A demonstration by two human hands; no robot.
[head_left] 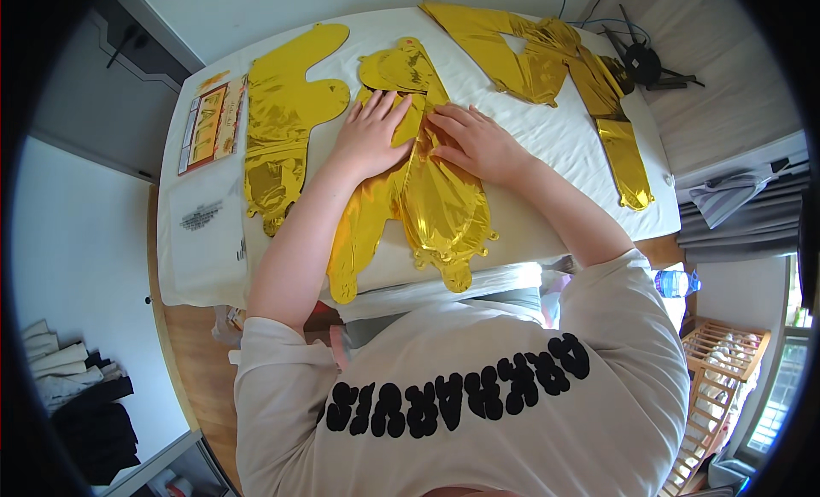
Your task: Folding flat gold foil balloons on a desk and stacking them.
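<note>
A deflated gold foil balloon (444, 202) lies in front of me on the white-covered table (555, 147), partly folded and creased. My left hand (371, 134) rests flat on its upper left part, fingers stretched out and pointing away from me. On the other side of the middle crease, my right hand (478, 143) lies with its fingers spread over the foil. Some of the foil under both palms is hidden. Left of it lies a flat gold foil balloon (286, 113); another gold foil balloon (530, 53) stretches across the far right.
A printed picture package (209, 130) and a clear plastic bag (201, 224) lie at the table's left. A black router with antennas (642, 63) stands at the far right corner. Beyond the right edge are a blue-tinted bottle (675, 283) and a wooden rack (726, 352).
</note>
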